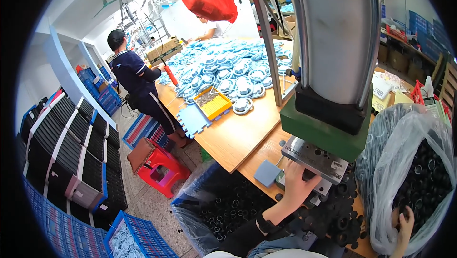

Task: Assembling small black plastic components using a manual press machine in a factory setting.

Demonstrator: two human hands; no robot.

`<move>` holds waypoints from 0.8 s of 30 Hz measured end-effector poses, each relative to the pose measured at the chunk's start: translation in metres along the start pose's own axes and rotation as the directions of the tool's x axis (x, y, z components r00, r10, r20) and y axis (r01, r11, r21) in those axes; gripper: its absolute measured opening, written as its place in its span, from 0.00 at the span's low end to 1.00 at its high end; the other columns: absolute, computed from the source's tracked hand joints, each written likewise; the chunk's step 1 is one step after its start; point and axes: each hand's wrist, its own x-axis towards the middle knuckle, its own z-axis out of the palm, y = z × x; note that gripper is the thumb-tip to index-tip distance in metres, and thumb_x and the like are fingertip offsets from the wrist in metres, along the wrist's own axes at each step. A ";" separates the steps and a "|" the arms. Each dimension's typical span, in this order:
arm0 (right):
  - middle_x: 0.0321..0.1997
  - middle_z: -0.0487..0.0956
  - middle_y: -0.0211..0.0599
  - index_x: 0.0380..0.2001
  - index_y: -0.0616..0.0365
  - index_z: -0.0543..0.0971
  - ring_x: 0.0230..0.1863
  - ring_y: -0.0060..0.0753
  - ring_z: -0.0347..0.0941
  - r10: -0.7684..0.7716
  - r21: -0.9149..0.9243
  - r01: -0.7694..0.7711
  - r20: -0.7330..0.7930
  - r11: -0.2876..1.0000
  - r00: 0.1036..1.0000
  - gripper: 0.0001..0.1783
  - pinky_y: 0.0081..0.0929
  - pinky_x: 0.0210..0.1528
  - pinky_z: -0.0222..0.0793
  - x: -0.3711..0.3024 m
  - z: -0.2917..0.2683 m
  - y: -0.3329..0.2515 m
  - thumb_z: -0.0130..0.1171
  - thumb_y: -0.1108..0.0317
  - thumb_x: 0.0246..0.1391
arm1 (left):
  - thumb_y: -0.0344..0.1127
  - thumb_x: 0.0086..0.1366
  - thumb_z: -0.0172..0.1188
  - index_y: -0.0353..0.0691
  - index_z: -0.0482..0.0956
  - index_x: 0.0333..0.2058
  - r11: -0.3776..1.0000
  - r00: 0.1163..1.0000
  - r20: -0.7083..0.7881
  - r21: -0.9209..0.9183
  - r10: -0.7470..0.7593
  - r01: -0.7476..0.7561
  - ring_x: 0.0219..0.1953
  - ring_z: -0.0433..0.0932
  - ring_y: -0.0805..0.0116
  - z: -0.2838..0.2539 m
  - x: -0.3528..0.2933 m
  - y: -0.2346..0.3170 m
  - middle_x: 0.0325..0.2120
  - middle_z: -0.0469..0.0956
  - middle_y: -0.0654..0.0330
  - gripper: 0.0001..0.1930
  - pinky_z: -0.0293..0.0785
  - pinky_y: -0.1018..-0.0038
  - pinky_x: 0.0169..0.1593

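Observation:
My left hand (300, 183) reaches between the plates of a bench press, its fingers curled around a small black part (308, 174). Right above those fingers is the metal upper die (314, 158), under the green block (328, 132) of the press. The lower metal plate (324, 187) lies beside the hand. My right hand (404, 224) is at the near side of a clear plastic bag (381, 163) full of black rings (423, 177). Its fingers are closed, with something dark at the tips that I cannot make out.
Loose black parts (340, 215) lie piled beside the press. A lined bin (223, 210) of black rings stands at the left below the wooden table (223, 143). Light-blue round parts (228, 67) cover its far end. A co-worker (131, 77) stands near a red stool (159, 170).

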 end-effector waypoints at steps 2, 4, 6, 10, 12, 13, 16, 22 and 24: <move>0.54 0.71 0.38 0.59 0.63 0.66 0.53 0.31 0.68 -0.184 0.042 0.188 -0.085 0.981 0.979 0.32 0.25 0.58 0.59 -0.012 0.014 -0.042 0.61 0.59 0.55 | 0.34 0.46 0.70 0.39 0.76 0.37 0.991 0.997 -0.021 0.113 0.079 -0.077 0.43 0.74 0.54 0.005 -0.012 -0.003 0.35 0.77 0.57 0.19 0.62 0.61 0.52; 0.56 0.70 0.38 0.59 0.63 0.66 0.53 0.31 0.68 -0.316 0.215 0.335 -0.115 0.917 0.942 0.31 0.24 0.55 0.63 -0.032 0.047 -0.092 0.58 0.57 0.58 | 0.36 0.47 0.70 0.38 0.76 0.40 0.995 0.998 0.002 0.079 0.064 -0.064 0.43 0.75 0.55 -0.001 -0.011 -0.006 0.35 0.77 0.58 0.21 0.60 0.59 0.54; 0.59 0.68 0.38 0.59 0.63 0.66 0.55 0.30 0.67 -0.321 0.201 0.295 0.112 0.934 0.940 0.29 0.22 0.50 0.66 -0.043 0.063 -0.114 0.55 0.59 0.59 | 0.36 0.48 0.71 0.37 0.75 0.42 1.000 0.998 -0.049 -0.003 0.029 -0.029 0.43 0.75 0.56 0.003 -0.015 -0.005 0.36 0.77 0.57 0.23 0.63 0.61 0.53; 0.55 0.70 0.40 0.56 0.63 0.69 0.55 0.36 0.67 -0.476 0.110 0.465 0.276 0.879 0.835 0.31 0.29 0.56 0.62 -0.071 0.193 -0.172 0.60 0.76 0.44 | 0.31 0.48 0.73 0.33 0.72 0.49 0.979 0.976 -0.120 -0.109 -0.184 0.171 0.44 0.77 0.61 -0.032 -0.037 -0.017 0.42 0.76 0.52 0.29 0.72 0.70 0.49; 0.55 0.68 0.45 0.53 0.62 0.72 0.53 0.42 0.68 -0.609 0.009 0.644 0.337 0.765 0.719 0.30 0.31 0.52 0.66 -0.070 0.241 -0.194 0.65 0.77 0.42 | 0.30 0.48 0.73 0.33 0.71 0.50 0.972 0.954 -0.208 -0.137 -0.216 0.190 0.45 0.76 0.61 -0.050 -0.052 -0.034 0.44 0.75 0.53 0.30 0.71 0.71 0.50; 0.53 0.68 0.45 0.52 0.62 0.72 0.52 0.43 0.69 -0.635 0.041 0.661 0.328 0.750 0.700 0.29 0.32 0.51 0.67 -0.070 0.262 -0.203 0.65 0.77 0.42 | 0.29 0.47 0.73 0.34 0.71 0.51 0.981 0.969 -0.173 0.041 -0.178 0.188 0.46 0.75 0.60 -0.065 -0.060 -0.039 0.45 0.75 0.53 0.30 0.71 0.70 0.50; 0.48 0.70 0.45 0.48 0.62 0.74 0.49 0.45 0.70 -0.687 0.027 0.711 0.286 0.702 0.668 0.26 0.33 0.49 0.68 -0.060 0.310 -0.206 0.67 0.75 0.42 | 0.30 0.47 0.73 0.35 0.71 0.51 0.953 0.972 -0.131 0.208 -0.196 0.221 0.45 0.75 0.57 -0.087 -0.099 -0.074 0.45 0.75 0.53 0.31 0.71 0.68 0.48; 0.41 0.75 0.43 0.38 0.60 0.78 0.43 0.50 0.71 -0.541 0.135 0.524 0.169 0.841 0.824 0.20 0.37 0.43 0.69 -0.065 0.352 -0.201 0.71 0.70 0.39 | 0.42 0.49 0.72 0.33 0.67 0.55 0.813 0.891 0.070 0.446 -0.449 0.374 0.50 0.71 0.53 -0.127 -0.202 -0.136 0.46 0.75 0.52 0.37 0.65 0.63 0.54; 0.41 0.75 0.42 0.37 0.59 0.78 0.41 0.49 0.70 -0.691 -0.136 0.699 0.108 0.702 0.714 0.21 0.40 0.42 0.67 -0.066 0.359 -0.210 0.72 0.67 0.38 | 0.42 0.50 0.72 0.33 0.66 0.55 0.797 0.878 0.053 0.448 -0.476 0.405 0.51 0.70 0.52 -0.126 -0.206 -0.143 0.47 0.74 0.51 0.37 0.65 0.62 0.54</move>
